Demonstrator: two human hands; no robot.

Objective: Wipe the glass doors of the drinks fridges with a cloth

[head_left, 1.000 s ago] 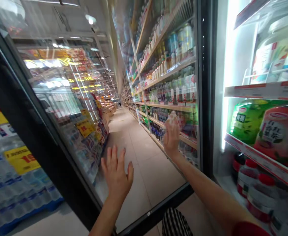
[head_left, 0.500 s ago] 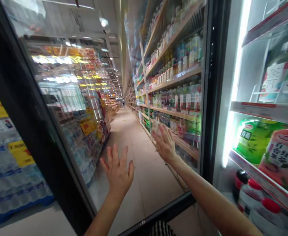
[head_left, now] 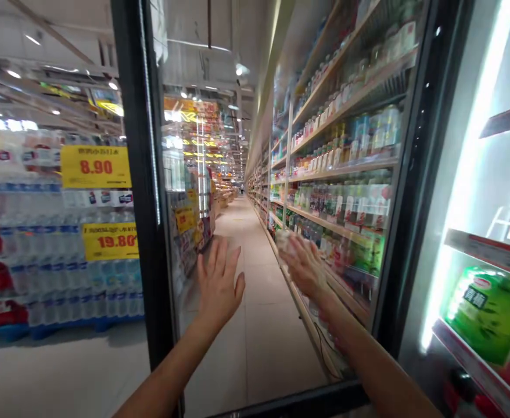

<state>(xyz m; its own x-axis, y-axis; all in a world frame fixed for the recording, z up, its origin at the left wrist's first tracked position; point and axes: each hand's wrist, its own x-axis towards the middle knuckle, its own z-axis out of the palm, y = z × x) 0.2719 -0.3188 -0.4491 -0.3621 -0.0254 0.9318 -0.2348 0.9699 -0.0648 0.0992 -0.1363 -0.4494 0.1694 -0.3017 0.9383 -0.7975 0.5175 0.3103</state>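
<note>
A glass door in a black frame stands before me, with shelves and an aisle showing in its pane. My left hand is raised at the glass, palm forward and fingers spread, holding nothing. To its right, my right hand is at the pane with a crumpled whitish cloth under its fingers. The cloth is partly covered and the hand is blurred by motion.
Right of the door is a lit cooler with a green drink package on a shelf. At the left are stacked packs of bottles on a blue pallet, with yellow price signs. Bottle-filled shelves show in the glass.
My view has swung left, so the door looks more upright and more bottle packs show. The right hand with the cloth stays high on the pane; the left hand remains spread.
</note>
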